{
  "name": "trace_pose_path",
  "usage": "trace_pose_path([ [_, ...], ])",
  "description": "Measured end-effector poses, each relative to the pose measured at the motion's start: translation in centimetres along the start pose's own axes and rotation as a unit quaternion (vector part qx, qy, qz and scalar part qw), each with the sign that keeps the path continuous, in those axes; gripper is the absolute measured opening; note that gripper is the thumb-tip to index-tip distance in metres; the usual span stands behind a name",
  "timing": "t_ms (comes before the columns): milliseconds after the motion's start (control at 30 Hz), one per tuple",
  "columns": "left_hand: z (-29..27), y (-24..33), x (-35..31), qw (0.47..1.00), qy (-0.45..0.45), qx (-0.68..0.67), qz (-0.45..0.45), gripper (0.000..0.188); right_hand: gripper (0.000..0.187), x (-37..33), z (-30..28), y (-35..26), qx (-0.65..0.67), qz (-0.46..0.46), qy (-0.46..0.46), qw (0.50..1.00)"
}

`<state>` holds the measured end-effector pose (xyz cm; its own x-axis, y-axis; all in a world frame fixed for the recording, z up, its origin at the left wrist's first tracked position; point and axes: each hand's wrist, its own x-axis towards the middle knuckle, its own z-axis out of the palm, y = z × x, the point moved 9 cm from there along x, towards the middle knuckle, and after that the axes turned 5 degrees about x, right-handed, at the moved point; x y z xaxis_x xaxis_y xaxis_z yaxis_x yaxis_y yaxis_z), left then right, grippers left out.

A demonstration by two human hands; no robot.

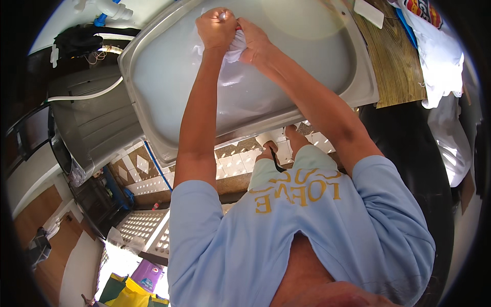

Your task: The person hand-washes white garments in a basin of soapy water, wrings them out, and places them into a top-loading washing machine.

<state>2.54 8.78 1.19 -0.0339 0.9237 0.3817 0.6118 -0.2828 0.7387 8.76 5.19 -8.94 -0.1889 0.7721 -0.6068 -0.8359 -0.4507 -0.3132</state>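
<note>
Both my arms reach out over a wide steel sink [125, 61] filled with cloudy, pale water. My left hand [217, 29] is closed in a fist on a wet white cloth [235, 48] with a small red patch. Right beside it, my right hand [254, 42] is closed round the same bunched cloth, its fingers meeting the left hand. Part of the cloth hangs below the hands into the water. What lies under the cloudy surface cannot be made out.
A wooden board [396, 61] adjoins the sink's right side, with a white bar-shaped object [369, 14] on it. White cloth [440, 61] hangs at the far right. A grey appliance [94, 117] with a white hose [89, 96] stands left. A purple package [147, 275] sits lower left.
</note>
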Motion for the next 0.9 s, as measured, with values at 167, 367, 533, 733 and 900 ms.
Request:
trace_pose_path([
  [167, 3.1, 4.8, -1.5, 0.994, -0.005, -0.092, 0.053, 0.019, 0.022, 2.4, 0.7, -2.2, 0.143, 0.014, -0.380, 0.914],
  [367, -1.6, -5.7, -0.2, 0.958, 0.082, -0.206, -0.180, 0.038, 0.036, -3.8, 0.9, -3.5, 0.029, -0.016, -0.006, 0.999],
  [533, -1.3, -2.4, 0.0, 0.936, 0.005, -0.310, -0.166, 0.034, 0.034, -3.1, 0.5, -7.9, 0.033, -0.015, -0.189, 0.981],
  [733, -3.1, -2.7, -0.1, 0.972, 0.039, -0.214, -0.089, 0.029, 0.036, -4.9, 1.4, -8.5, -0.107, -0.055, -0.224, 0.967],
  [900, -3.8, 3.9, -1.6, 0.989, 0.117, 0.005, 0.096, 0.025, 0.039, -3.3, 0.0, -10.0, -0.077, -0.098, -0.211, 0.970],
])
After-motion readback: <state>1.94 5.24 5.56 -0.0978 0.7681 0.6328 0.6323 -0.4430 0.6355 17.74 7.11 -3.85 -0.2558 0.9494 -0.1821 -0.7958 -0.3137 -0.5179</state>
